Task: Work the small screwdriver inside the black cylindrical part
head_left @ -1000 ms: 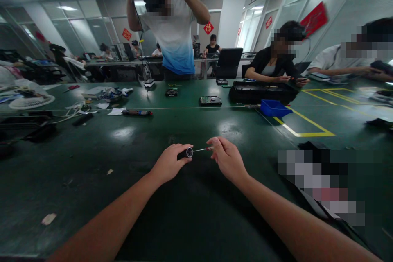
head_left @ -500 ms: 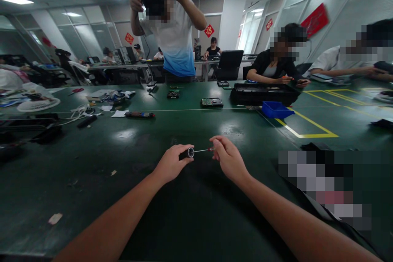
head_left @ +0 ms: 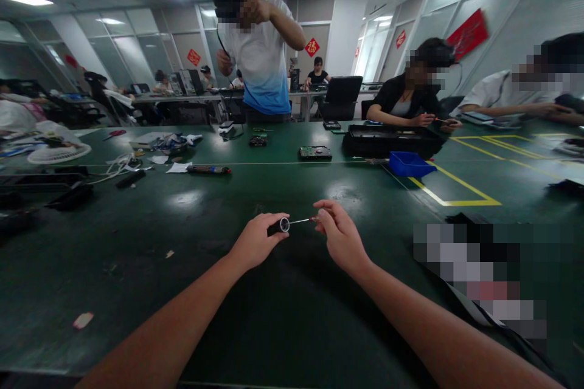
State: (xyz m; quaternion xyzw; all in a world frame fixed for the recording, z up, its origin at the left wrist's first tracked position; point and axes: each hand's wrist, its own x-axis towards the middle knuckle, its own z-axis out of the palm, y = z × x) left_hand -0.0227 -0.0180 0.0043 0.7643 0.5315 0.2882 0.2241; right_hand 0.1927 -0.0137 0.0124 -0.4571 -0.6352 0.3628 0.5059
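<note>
My left hand [head_left: 255, 242] is closed around a small black cylindrical part [head_left: 283, 225] with a silvery ring at its end, which faces right. What exactly this part is, I cannot make out. Between thumb and fingers, my right hand [head_left: 341, 234] grips a thin screwdriver [head_left: 301, 220] by its reddish handle. The screwdriver's metal shaft points left, and its tip reaches the ringed end of the black part. Both hands are held over the green table [head_left: 283, 328]; my right fingers hide most of the handle.
Farther back lie a hard drive [head_left: 314, 152], a long black tray [head_left: 392, 140] and a blue bin [head_left: 410, 164]. A dark pen-like tool [head_left: 208, 169] lies left of centre. White cables [head_left: 114, 167] and scraps clutter the left. Co-workers sit at right; a person [head_left: 260, 55] stands opposite.
My hands hold nearly the same pose, with the screwdriver still at the black part. Across the table, the standing person has lowered one hand, and the headset is now on their head.
</note>
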